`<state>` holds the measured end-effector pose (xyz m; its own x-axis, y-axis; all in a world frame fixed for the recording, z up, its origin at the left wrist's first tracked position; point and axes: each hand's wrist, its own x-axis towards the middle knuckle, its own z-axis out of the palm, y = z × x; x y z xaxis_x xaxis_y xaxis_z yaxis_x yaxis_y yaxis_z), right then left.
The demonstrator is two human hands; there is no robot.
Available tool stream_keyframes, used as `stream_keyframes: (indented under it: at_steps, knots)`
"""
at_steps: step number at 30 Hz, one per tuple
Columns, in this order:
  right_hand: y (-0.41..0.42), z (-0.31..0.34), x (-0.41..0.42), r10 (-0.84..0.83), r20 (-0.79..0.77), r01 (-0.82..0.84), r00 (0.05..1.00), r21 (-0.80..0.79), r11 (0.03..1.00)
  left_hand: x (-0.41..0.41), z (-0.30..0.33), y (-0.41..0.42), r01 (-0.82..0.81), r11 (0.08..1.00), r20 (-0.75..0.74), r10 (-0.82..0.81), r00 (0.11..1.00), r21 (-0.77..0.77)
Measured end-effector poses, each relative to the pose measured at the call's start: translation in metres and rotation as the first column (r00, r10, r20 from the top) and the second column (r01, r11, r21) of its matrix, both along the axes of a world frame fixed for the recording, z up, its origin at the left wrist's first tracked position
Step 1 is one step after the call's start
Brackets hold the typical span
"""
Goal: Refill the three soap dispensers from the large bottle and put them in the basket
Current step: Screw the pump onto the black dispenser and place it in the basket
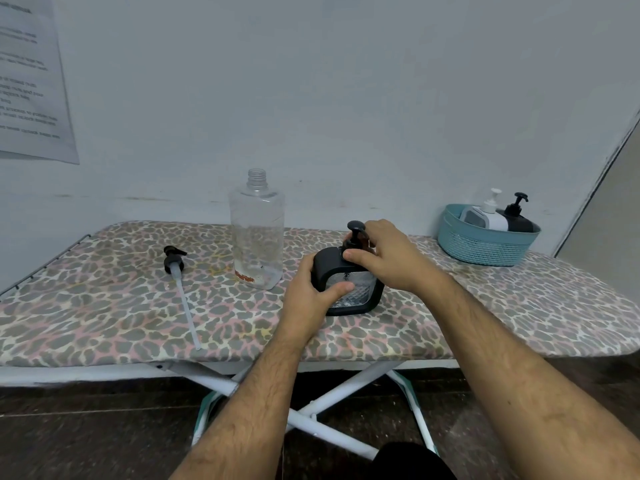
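A black-framed square soap dispenser (360,296) with a clear patterned window stands on the leopard-print board (104,306). My left hand (311,292) grips its left side, thumb across the window. My right hand (384,254) pinches the black pump head (356,230) at the dispenser's neck. The large clear bottle (257,230) stands uncapped just left of it, almost drained. Its black pump with a long tube (181,289) lies on the board further left. At the far right a teal basket (485,244) holds a white dispenser (486,213) and a black dispenser (517,216).
The board stands against a pale wall, on white crossed legs (311,414) over a dark floor. A printed paper sheet (31,77) hangs on the wall at the upper left. A door edge (602,174) rises behind the basket.
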<state>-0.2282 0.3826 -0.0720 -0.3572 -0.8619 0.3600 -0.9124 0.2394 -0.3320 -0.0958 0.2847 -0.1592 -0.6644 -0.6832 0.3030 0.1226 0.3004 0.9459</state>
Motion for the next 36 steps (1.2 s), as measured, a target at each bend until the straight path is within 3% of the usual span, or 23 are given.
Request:
stream_keyframes:
  at_steps: [13,31,36]
  knots:
    - [-0.001,-0.002,0.018,-0.047,0.032,0.049,0.998,-0.056,0.997,0.002,0.001,0.003,-0.026,1.000,0.006,0.026,1.000,-0.008]
    - [-0.009,-0.008,0.035,-0.270,-0.001,0.269,0.963,-0.068,0.961,0.000,0.001,0.003,-0.045,0.999,0.015,0.046,0.999,-0.026]
    - [-0.007,-0.007,0.033,-0.247,0.018,0.247,0.969,-0.058,0.967,0.002,0.002,0.004,-0.039,0.999,0.025,0.040,0.999,-0.030]
